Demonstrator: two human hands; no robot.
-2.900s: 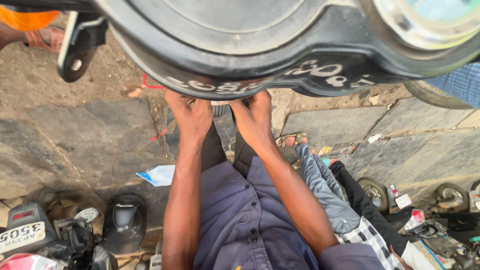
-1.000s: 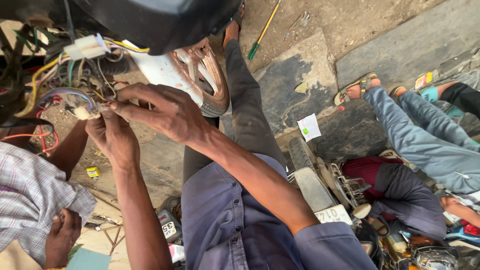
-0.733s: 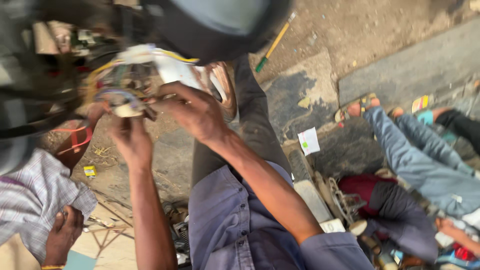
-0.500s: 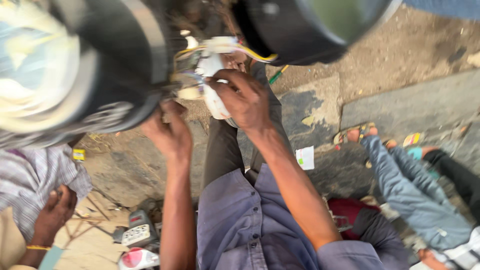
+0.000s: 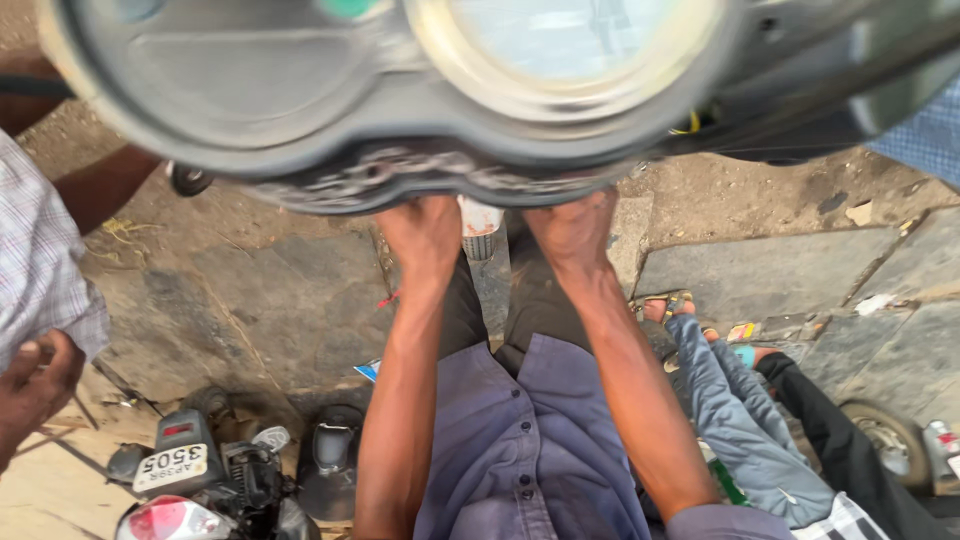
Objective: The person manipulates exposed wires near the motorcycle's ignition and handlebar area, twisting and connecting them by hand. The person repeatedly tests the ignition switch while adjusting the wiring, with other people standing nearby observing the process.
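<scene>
A large black motorcycle instrument panel [image 5: 400,110] with a round pale dial [image 5: 560,50] fills the top of the head view. My left hand [image 5: 425,235] and my right hand [image 5: 572,232] both reach up behind its lower edge, so the fingers are hidden. A white ribbed part [image 5: 480,228] shows between the two hands. My forearms rise from a blue-purple shirt [image 5: 530,450].
A person in a checked shirt [image 5: 40,260] stands at the left, one hand [image 5: 30,385] low. A motorcycle tail with a number plate [image 5: 185,470] sits at bottom left. Another person's legs in grey trousers [image 5: 735,420] and a wheel [image 5: 885,440] are at the right on stone paving.
The view swung from a bundle of wires and a white connector in my hands to the back of the instrument panel. Both hands now reach up under the panel's edge.
</scene>
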